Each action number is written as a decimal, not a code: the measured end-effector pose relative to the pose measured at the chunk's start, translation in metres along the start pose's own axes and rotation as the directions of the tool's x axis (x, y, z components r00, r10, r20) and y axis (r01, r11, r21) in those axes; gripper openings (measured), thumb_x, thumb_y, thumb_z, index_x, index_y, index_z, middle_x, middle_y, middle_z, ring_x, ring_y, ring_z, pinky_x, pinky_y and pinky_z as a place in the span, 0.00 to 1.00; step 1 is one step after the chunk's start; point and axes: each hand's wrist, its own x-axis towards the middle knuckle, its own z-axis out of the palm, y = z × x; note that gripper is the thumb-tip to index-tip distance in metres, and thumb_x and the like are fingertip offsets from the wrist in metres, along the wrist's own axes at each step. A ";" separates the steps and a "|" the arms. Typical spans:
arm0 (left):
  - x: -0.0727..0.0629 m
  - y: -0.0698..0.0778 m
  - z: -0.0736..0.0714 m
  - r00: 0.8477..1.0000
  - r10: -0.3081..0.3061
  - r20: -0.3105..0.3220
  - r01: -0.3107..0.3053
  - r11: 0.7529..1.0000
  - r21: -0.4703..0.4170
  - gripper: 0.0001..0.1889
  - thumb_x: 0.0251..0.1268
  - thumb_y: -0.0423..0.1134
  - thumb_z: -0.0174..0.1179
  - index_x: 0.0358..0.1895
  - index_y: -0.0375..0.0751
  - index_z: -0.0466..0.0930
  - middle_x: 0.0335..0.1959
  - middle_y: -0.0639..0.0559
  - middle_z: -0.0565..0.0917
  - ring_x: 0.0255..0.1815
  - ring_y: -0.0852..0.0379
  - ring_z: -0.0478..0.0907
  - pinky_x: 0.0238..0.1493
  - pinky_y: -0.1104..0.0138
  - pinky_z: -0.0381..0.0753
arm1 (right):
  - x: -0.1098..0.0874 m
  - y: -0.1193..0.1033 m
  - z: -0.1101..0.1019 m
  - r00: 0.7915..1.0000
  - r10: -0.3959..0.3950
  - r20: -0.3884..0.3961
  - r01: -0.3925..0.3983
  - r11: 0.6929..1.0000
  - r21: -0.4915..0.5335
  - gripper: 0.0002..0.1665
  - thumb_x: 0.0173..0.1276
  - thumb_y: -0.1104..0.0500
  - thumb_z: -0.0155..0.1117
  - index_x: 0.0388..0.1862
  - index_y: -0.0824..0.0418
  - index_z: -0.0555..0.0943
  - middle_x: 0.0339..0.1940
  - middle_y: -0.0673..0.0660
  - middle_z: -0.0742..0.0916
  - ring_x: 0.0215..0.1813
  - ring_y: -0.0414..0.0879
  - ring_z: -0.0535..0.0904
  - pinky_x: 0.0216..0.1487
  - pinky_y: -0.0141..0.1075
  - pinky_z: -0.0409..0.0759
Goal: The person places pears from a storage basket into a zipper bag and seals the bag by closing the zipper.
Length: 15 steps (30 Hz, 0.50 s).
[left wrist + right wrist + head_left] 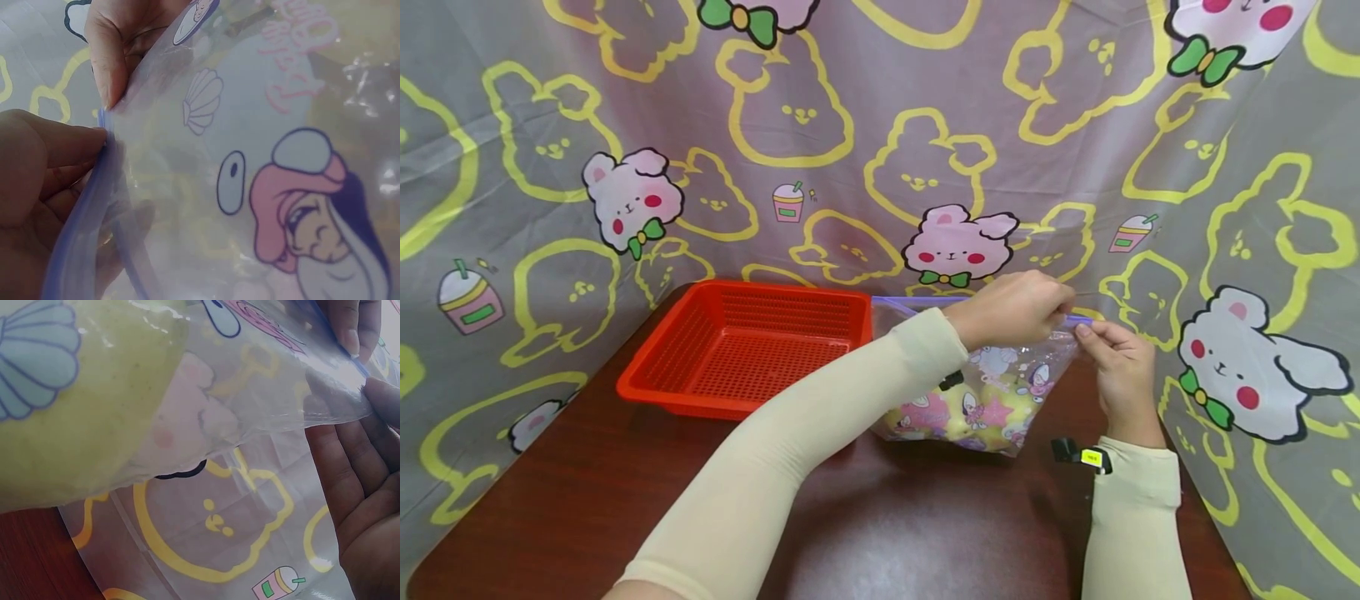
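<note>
A clear zip bag (1000,400) printed with cartoon characters stands upright on the table, with yellow-green round things inside; their kind is hard to tell through the print. Along its top runs a purple zip strip (87,206). My left hand (1018,308) reaches across and pinches this strip near the right end. At the bag's top right corner, my right hand (1123,367) pinches the edge between thumb and fingers. Both hands are close together in the left wrist view. In the right wrist view the right palm (369,531) faces up beneath the corner.
A red plastic basket (658,379) with a perforated floor stands left of the bag. The dark brown table (925,525) reaches back to a grey curtain (850,75) with cartoon bears and rabbits, which also hangs along both sides.
</note>
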 end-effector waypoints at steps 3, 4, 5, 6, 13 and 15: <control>-0.002 -0.002 -0.001 1.000 0.005 -0.003 -0.005 1.000 -0.006 0.08 0.70 0.34 0.50 0.37 0.48 0.79 0.31 0.60 0.78 0.30 0.63 0.71 0.30 0.72 0.70 | 0.000 0.000 0.000 1.000 0.004 -0.006 -0.004 1.000 -0.004 0.06 0.65 0.72 0.64 0.30 0.76 0.84 0.23 0.53 0.85 0.23 0.40 0.76 0.26 0.27 0.76; -0.003 -0.002 -0.001 1.000 0.003 -0.002 -0.003 1.000 -0.007 0.08 0.70 0.34 0.50 0.37 0.48 0.79 0.31 0.60 0.78 0.30 0.63 0.71 0.30 0.72 0.70 | 0.000 0.000 0.000 1.000 0.007 -0.010 -0.007 1.000 -0.003 0.06 0.65 0.72 0.64 0.30 0.75 0.84 0.23 0.53 0.85 0.23 0.40 0.76 0.26 0.28 0.76; -0.004 -0.002 -0.002 1.000 0.002 0.000 -0.002 1.000 -0.009 0.08 0.70 0.34 0.50 0.36 0.48 0.78 0.31 0.59 0.78 0.30 0.63 0.71 0.30 0.72 0.70 | 0.000 0.000 0.000 1.000 0.010 -0.014 -0.010 1.000 -0.001 0.07 0.65 0.71 0.64 0.30 0.76 0.84 0.23 0.53 0.85 0.23 0.40 0.77 0.26 0.28 0.77; -0.004 -0.002 -0.002 1.000 -0.001 0.002 0.001 1.000 -0.011 0.08 0.70 0.34 0.50 0.36 0.48 0.78 0.31 0.59 0.77 0.30 0.63 0.71 0.30 0.72 0.70 | 0.000 -0.001 0.001 1.000 0.011 -0.016 -0.011 1.000 0.004 0.07 0.65 0.72 0.64 0.30 0.77 0.83 0.23 0.53 0.85 0.23 0.40 0.77 0.26 0.28 0.77; -0.007 -0.004 -0.002 1.000 -0.011 0.008 0.011 1.000 -0.013 0.08 0.71 0.35 0.50 0.36 0.49 0.79 0.31 0.60 0.78 0.30 0.63 0.71 0.30 0.72 0.70 | -0.002 -0.002 0.001 1.000 0.017 -0.021 -0.016 1.000 0.016 0.07 0.65 0.73 0.63 0.31 0.80 0.82 0.23 0.54 0.85 0.24 0.41 0.78 0.27 0.28 0.77; -0.007 -0.005 -0.002 1.000 -0.010 0.005 0.010 1.000 -0.009 0.08 0.71 0.35 0.50 0.37 0.49 0.79 0.32 0.60 0.78 0.31 0.63 0.72 0.31 0.72 0.71 | -0.002 -0.002 0.001 0.999 0.021 -0.025 -0.021 1.000 0.008 0.07 0.65 0.73 0.63 0.31 0.80 0.82 0.24 0.54 0.85 0.24 0.41 0.78 0.27 0.28 0.77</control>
